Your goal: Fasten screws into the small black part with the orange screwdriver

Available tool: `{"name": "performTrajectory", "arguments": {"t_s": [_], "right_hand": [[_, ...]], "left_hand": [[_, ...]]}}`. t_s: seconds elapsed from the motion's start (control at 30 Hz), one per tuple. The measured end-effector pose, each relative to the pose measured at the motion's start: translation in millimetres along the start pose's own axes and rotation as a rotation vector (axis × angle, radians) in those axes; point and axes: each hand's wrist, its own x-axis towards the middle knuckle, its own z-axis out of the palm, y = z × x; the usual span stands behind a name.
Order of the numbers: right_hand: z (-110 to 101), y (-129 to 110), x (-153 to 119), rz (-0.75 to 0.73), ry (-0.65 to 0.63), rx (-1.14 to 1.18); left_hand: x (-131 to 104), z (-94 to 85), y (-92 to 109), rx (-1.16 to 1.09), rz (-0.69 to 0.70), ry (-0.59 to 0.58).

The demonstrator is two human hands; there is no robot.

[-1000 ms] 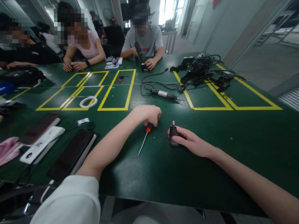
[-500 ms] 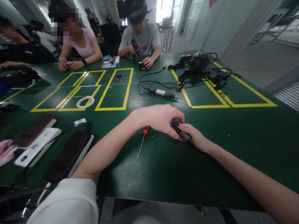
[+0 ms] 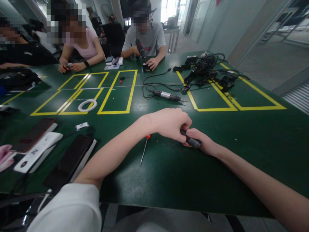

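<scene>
A small black oblong device is held between my two hands above the green table; its exact kind I cannot make out. My left hand reaches across from the left with its fingers curled over the device's left end, which they hide. From the other side, my right hand grips the same piece, thumb along its top. Under my left wrist lies a screwdriver with an orange handle, mostly covered by the forearm. Beyond my hands rests a black and silver electric screwdriver with its cord attached.
A heap of black cables lies at the back right. White tape roll, phone and white power bank are on the left. Yellow tape outlines mark the table. Across it, a co-worker holds a power drill.
The fingers of my left hand have closed further over the device's left end. Both hands and the device have shifted slightly right.
</scene>
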Motion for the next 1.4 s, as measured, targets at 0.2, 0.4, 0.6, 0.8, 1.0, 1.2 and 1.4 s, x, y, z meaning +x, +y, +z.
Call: {"name": "performTrajectory", "arguments": {"t_s": [0.2,0.4,0.6,0.8,1.0,1.2,1.4], "right_hand": [[-2,7,1,0.073,0.177,-0.087],[1,8,0,0.149,0.309,-0.021],[9,-5,4,0.031,0.200,0.133],[19,-5,5,0.064,0.276,0.086],[15,-7,2,0.016,0.250,0.003],[15,-11,2,-0.021,0.237,-0.096],[19,-9,2,-0.079,0.193,-0.164]], "left_hand": [[1,0.3,7,0.010,-0.066,-0.061],[2,2.6,10,0.002,-0.128,-0.116],[2,1.2,3,0.050,-0.190,-0.116],[4,5.3,2,0.088,-0.238,-0.107],[0,1.9,-6,0.018,-0.159,-0.049],[-2,-1.3,-17,-0.090,-0.054,-0.007],[1,3.7,-22,-0.242,0.000,-0.061]]}}
